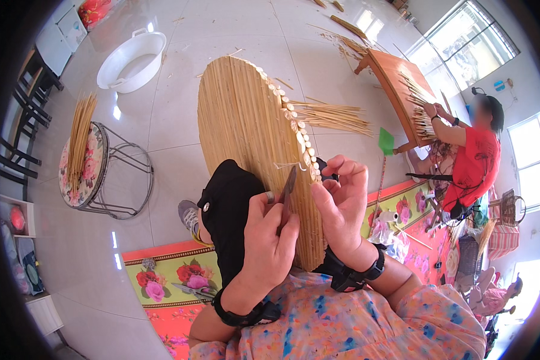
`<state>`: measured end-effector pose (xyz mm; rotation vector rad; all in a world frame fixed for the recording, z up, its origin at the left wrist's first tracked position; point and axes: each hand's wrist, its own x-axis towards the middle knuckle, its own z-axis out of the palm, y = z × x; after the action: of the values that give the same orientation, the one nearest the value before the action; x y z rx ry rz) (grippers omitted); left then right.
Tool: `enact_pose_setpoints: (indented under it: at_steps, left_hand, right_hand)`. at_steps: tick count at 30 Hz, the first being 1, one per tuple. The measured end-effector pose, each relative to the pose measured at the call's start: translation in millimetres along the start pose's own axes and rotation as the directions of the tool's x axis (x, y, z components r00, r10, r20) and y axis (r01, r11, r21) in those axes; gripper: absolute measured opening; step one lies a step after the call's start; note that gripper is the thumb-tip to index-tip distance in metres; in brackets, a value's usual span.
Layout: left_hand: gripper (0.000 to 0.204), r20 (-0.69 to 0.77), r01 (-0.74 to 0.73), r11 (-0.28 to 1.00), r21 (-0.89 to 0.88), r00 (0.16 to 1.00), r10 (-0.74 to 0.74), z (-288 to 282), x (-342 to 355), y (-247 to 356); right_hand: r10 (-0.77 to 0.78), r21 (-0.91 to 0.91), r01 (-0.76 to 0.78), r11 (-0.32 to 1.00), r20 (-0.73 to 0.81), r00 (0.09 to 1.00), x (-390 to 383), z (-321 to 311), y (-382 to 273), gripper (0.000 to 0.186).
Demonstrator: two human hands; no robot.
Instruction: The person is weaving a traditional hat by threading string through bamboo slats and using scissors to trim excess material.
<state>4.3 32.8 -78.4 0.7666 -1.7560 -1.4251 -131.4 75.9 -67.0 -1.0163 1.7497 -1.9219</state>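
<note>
A long oval panel of bundled straw stalks [237,114] lies across my lap, its far end rounded. Cut stalk ends make a knobbly pale row [299,129] down its right edge. My left hand [270,240] rests over the panel and grips a small dark pointed blade [289,187], tip upward. Just beyond that tip, a loose white thread [291,165] lies on the straw. At the panel's right edge is my right hand [348,210], thumb and fingers curled inward; whatever they pinch is too small or hidden to make out.
Loose stalks [336,117] stick out right of the panel. A round stool [84,174] at left bears more stalks. Farther off stands a white basin [129,63]. At right, another person in red [477,159] handles stalks at a wooden table [396,90]. Floral mats [180,282] cover the near floor.
</note>
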Motion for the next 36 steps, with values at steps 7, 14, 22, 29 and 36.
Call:
enact_pose_setpoints:
  at_steps: [7, 14, 22, 29, 36]
  left_hand:
    - [0.015, -0.017, -0.040, 0.999, 0.002, 0.999, 0.040, 2.4, 2.5, -5.6]
    - [0.013, -0.020, -0.065, 0.998, 0.009, 0.998, 0.065, 6.8, 8.9, -3.0]
    - [0.010, -0.063, -0.107, 0.991, 0.076, 0.992, 0.111, 15.7, 10.9, -4.2]
    - [0.011, -0.083, -0.127, 0.987, 0.093, 0.987, 0.135, 18.6, 10.6, -8.2]
    - [0.011, -0.129, -0.153, 0.987, 0.053, 0.979, 0.159, 17.2, 8.6, -5.5]
  right_hand:
    - [-0.004, -0.008, 0.003, 1.000, -0.006, 1.000, -0.2, 0.2, 0.6, 0.042]
    - [-0.012, -0.019, 0.012, 1.000, 0.005, 1.000, -1.0, -0.3, 0.5, 0.044]
    - [-0.390, -0.510, 0.415, 0.753, 0.163, 0.907, 20.2, 2.0, -23.9, 0.035]
    - [-0.351, -0.739, 0.435, 0.515, 0.281, 0.893, 50.1, 21.2, -37.7, 0.031]
    - [-0.340, -0.750, 0.398, 0.528, 0.243, 0.908, 49.5, 25.6, -35.0, 0.027]
